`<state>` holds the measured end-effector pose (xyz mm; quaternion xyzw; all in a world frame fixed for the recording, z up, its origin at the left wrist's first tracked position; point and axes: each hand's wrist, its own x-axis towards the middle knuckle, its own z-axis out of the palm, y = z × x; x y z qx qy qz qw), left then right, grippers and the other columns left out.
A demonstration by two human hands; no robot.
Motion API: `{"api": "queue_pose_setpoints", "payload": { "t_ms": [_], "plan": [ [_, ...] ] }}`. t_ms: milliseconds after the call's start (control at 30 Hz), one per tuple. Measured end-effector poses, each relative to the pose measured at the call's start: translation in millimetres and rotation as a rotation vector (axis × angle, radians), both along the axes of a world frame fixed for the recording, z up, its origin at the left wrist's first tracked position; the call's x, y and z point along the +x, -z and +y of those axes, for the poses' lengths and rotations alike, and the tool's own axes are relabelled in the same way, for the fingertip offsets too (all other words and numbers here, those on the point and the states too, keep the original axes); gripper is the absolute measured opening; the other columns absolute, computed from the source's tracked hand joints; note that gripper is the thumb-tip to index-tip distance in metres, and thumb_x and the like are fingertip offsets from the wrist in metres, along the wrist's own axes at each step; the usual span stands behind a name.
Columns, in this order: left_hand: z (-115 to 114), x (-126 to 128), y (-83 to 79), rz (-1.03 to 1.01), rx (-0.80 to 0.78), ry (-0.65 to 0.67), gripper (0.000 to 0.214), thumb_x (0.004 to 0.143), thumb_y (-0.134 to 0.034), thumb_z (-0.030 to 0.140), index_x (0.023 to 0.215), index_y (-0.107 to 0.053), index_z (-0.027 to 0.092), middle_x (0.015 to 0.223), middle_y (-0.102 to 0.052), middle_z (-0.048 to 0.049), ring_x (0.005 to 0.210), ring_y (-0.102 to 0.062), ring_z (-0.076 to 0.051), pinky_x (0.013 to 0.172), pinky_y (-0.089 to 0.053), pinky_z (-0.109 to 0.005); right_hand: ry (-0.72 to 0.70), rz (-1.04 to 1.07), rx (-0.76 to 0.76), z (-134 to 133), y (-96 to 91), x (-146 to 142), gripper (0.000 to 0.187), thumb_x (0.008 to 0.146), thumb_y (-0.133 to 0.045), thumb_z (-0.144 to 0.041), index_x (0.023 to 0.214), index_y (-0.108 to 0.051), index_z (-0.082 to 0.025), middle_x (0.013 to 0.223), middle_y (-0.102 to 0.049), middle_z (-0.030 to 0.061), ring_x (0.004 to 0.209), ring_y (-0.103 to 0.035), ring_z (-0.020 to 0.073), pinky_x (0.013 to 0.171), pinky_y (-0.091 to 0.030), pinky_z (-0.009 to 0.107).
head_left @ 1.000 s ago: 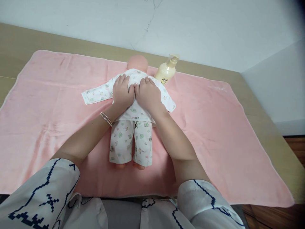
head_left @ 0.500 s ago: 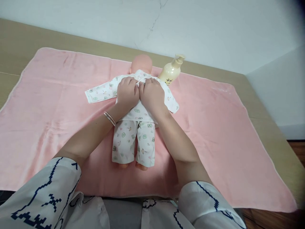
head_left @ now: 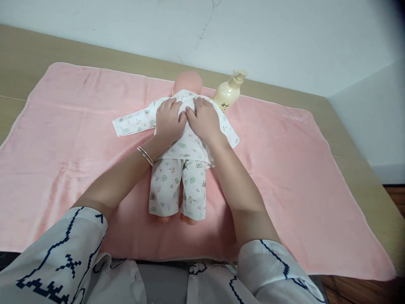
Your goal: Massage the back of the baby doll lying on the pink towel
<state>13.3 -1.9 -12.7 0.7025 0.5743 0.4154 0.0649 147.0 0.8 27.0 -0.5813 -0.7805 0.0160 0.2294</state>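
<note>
A baby doll [head_left: 188,82] in a white printed top [head_left: 185,145] and matching trousers [head_left: 164,188] lies stretched out on a pink blanket [head_left: 275,190], its bald head away from me and no face showing. My left hand [head_left: 170,119] rests flat on the left part of the top near the shoulder, fingers extended. Beside it, my right hand [head_left: 205,119] lies open on the right part, thumb pointing toward the left one. A narrow strip of cloth shows between the two thumbs. Beyond my right hand stands a cream pump bottle [head_left: 228,93].
Under the blanket is a wooden table [head_left: 351,169], its top showing along the back and right side. A pale wall [head_left: 126,25] with a crack rises behind it. Brown flooring [head_left: 394,198] appears past the right edge.
My fingers have gone from curled on the doll's top to stretched out flat on it. The cloth between my hands is smoother, and the right hem has spread outward slightly.
</note>
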Motion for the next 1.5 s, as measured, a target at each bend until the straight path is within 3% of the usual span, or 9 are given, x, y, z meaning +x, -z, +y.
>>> {"api": "queue_pose_setpoints", "payload": {
  "t_ms": [133,233,367,500,667,900,1233,1367,1500],
  "plan": [
    [-9,1,-4.0,0.025,0.023,-0.038,0.03,0.093,-0.04,0.033,0.103,-0.064,0.018,0.11,-0.064,-0.0119,0.114,-0.055,-0.029,0.105,-0.043,-0.047,0.087,-0.042,0.011,-23,-8.1,-10,0.043,0.1,-0.034,-0.036,0.106,-0.067,-0.008,0.114,-0.066,0.0202,0.115,-0.058,0.035,0.102,-0.046,0.049],
    [-13,1,-5.4,0.013,0.029,-0.063,0.028,0.092,-0.041,0.031,0.102,-0.064,0.018,0.108,-0.064,-0.0113,0.11,-0.055,-0.028,0.102,-0.044,-0.046,0.151,-0.097,0.016,-36,-12.4,-17,0.044,0.1,-0.031,-0.031,0.096,-0.068,-0.007,0.101,-0.067,0.0207,0.107,-0.061,0.0355,0.095,-0.049,0.048],
    [-10,0,-5.6,-0.029,0.002,-0.072,0.035,0.092,-0.042,0.035,0.114,-0.062,0.017,0.122,-0.061,-0.0126,0.119,-0.053,-0.029,0.107,-0.041,-0.046,0.161,-0.028,-0.02,-27,-9.3,-13,0.04,0.1,-0.037,-0.035,0.104,-0.066,-0.008,0.115,-0.065,0.0199,0.117,-0.057,0.035,0.1,-0.048,0.049],
    [0,0,-1.6,-0.056,-0.069,-0.021,0.049,0.092,-0.041,0.046,0.129,-0.053,0.017,0.145,-0.048,-0.0139,0.14,-0.038,-0.033,0.121,-0.027,-0.05,0.055,0.061,-0.044,-1,0.2,2,0.043,0.1,-0.038,-0.041,0.116,-0.06,-0.008,0.133,-0.057,0.02,0.132,-0.047,0.0333,0.111,-0.039,0.049],
    [7,-1,4.5,-0.082,-0.087,0.026,0.053,0.092,-0.042,0.052,0.134,-0.05,0.021,0.151,-0.043,-0.0098,0.146,-0.03,-0.031,0.125,-0.016,-0.053,-0.023,0.054,-0.046,11,7.9,8,0.05,0.101,-0.035,-0.041,0.132,-0.052,-0.006,0.144,-0.048,0.0194,0.14,-0.038,0.0317,0.119,-0.029,0.048],
    [10,-4,9.8,-0.088,-0.043,0.029,0.053,0.092,-0.044,0.051,0.133,-0.052,0.019,0.149,-0.045,-0.0109,0.144,-0.034,-0.03,0.125,-0.018,-0.051,-0.004,0.033,-0.043,8,11.5,6,0.059,0.102,-0.029,-0.042,0.14,-0.044,0.0,0.148,-0.041,0.0215,0.142,-0.034,0.0329,0.121,-0.025,0.046],
    [12,-4,13.1,-0.069,0.004,0.037,0.049,0.094,-0.044,0.048,0.133,-0.053,0.02,0.148,-0.047,-0.0111,0.143,-0.036,-0.031,0.124,-0.021,-0.053,-0.028,0.056,-0.06,13,17.5,10,0.069,0.101,-0.025,-0.053,0.147,-0.036,-0.004,0.155,-0.032,0.0179,0.147,-0.025,0.031,0.123,-0.021,0.048],
    [9,-3,12.2,-0.03,0.049,0.064,0.041,0.095,-0.043,0.04,0.131,-0.054,0.024,0.146,-0.05,-0.007,0.141,-0.039,-0.028,0.123,-0.023,-0.053,-0.067,0.042,-0.086,14,13.8,11,0.06,0.103,-0.024,-0.045,0.15,-0.034,-0.01,0.158,-0.027,0.013,0.149,-0.02,0.0289,0.124,-0.018,0.049],
    [-2,-3,4.0,0.051,0.106,0.079,0.037,0.092,-0.044,0.03,0.122,-0.062,0.018,0.135,-0.06,-0.0092,0.132,-0.049,-0.029,0.116,-0.035,-0.05,-0.071,-0.003,-0.087,-3,2.7,1,0.053,0.102,-0.026,-0.032,0.148,-0.037,-0.009,0.156,-0.032,0.014,0.147,-0.025,0.0306,0.122,-0.023,0.052]
  ]
}}
